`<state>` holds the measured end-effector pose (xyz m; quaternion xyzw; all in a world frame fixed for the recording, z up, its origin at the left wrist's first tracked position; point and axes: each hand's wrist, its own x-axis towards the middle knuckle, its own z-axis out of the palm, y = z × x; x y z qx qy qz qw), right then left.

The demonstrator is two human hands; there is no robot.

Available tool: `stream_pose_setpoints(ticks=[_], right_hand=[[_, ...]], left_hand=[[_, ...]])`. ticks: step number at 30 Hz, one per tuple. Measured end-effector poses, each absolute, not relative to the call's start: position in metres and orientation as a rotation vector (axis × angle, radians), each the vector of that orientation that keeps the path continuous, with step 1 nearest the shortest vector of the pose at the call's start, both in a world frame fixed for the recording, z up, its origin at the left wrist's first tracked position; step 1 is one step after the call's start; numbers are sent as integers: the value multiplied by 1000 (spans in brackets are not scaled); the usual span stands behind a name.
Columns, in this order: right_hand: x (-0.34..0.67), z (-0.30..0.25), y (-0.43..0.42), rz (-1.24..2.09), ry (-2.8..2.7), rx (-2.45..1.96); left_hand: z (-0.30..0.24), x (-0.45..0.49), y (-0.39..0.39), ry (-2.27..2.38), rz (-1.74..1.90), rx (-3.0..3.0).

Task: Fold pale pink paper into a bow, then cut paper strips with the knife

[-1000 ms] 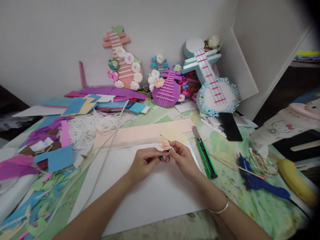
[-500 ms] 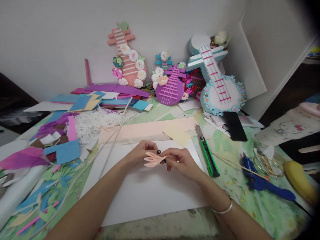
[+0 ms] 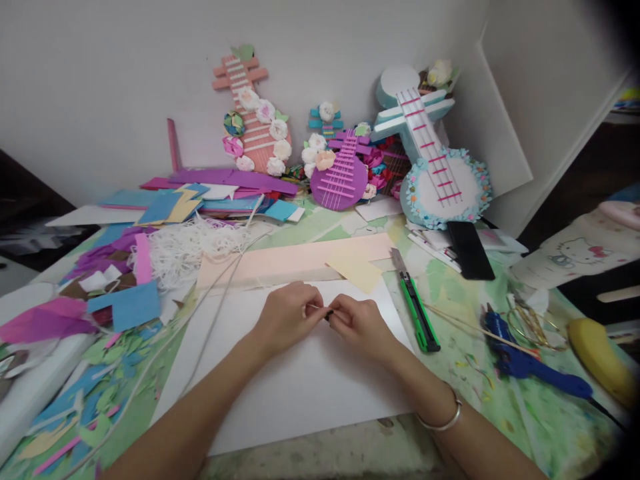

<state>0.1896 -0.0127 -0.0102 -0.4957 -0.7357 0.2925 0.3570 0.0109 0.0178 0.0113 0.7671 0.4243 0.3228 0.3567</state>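
Observation:
My left hand and my right hand meet above a white sheet, thumbs and fingers pinched together. Between them is the small peach paper flower seen a moment ago; the fingers cover nearly all of it now. Something black shows at the touching fingertips, perhaps nail colour. Just beyond the hands lie a peach paper strip and a pale yellow piece of paper. A green utility knife rests to the right of my right hand, its blade pointing away from me.
At right are a blue glue gun, gold scissors, a black phone and a cup. Paper scraps and white shredded strands cover the left. Several decorated lute models lean at the back wall.
My left hand has turned and closed over the peach petals, which were fanned out in plain sight before. Both hands' fingertips have come together.

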Motion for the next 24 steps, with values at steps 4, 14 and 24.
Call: stream_pose_setpoints(ticks=[4, 14, 24], right_hand=[[192, -8, -10, 1063, -1478, -1334], [191, 2, -8, 1512, -896, -939], [189, -4, -9, 1869, -506, -809]], left_hand=[[9, 20, 4, 985, 1039, 2372], [2, 17, 20, 933, 957, 2119], [-17, 14, 19, 816, 1384, 2653]])
